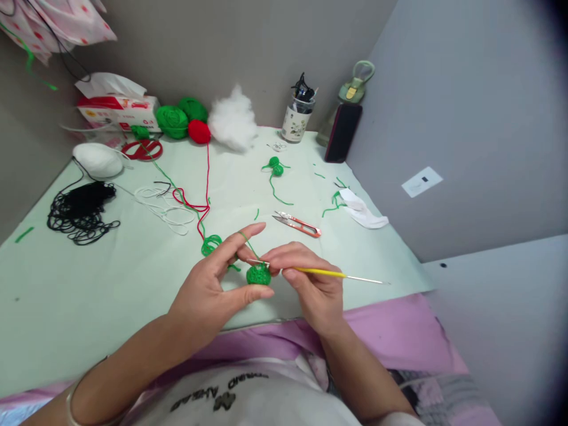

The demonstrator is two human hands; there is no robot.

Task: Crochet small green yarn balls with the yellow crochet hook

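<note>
Between thumb and fingers, my left hand (208,284) holds a small green crochet piece (258,274), cup-shaped and rounded at the bottom. Green yarn runs over its raised index finger down to the piece. My right hand (313,281) grips a crochet hook (322,272) with a yellow handle, its fingers closed around it. The hook's thin metal tip lies at the top edge of the piece; whether it is inside a stitch I cannot tell. A loose coil of green yarn (212,245) rests on the table behind my left hand.
Thread snips (299,225) lie just beyond my right hand. Farther back are a small green crocheted piece (276,167), white stuffing (234,121), a red yarn ball (199,131), a jar (296,121) and a phone (344,133). Black yarn (82,210) is heaped at left.
</note>
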